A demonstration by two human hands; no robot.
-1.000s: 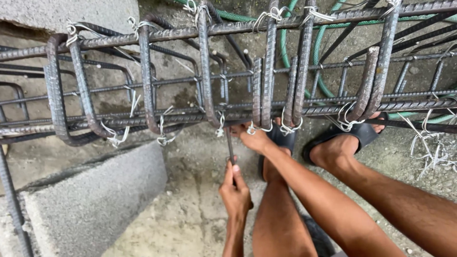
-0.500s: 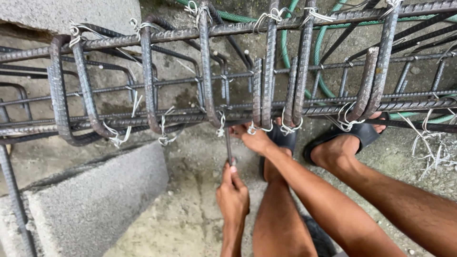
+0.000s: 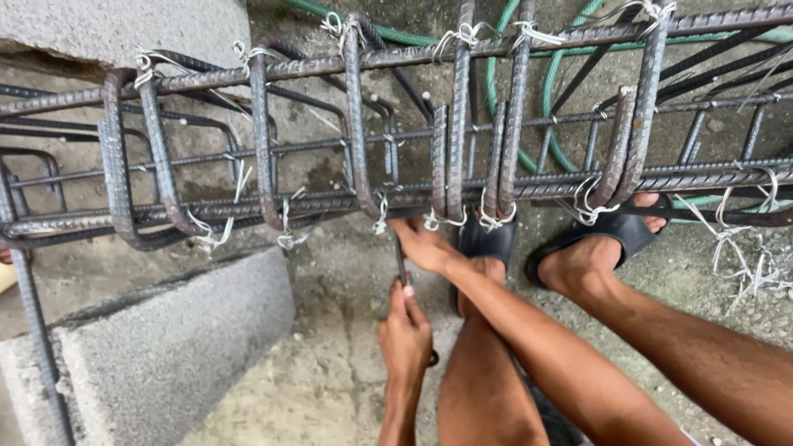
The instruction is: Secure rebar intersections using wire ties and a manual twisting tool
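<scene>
Below, a thin tying tool (image 3: pixel 401 264) is being gripped in the fisted left hand (image 3: pixel 405 339), while the rebar cage's (image 3: pixel 363 198) lower bar is being pinched by the outstretched right hand (image 3: pixel 421 244).

Thin dark metal tying tool (image 3: pixel 401 264), upright, tip at wire tie (image 3: pixel 381 216) on rusty rebar cage (image 3: pixel 355 124)

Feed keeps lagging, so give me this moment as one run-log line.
left hand: grips thin metal tool | right hand: at lower rebar, beside wire tie | cage: rests above concrete block
</scene>
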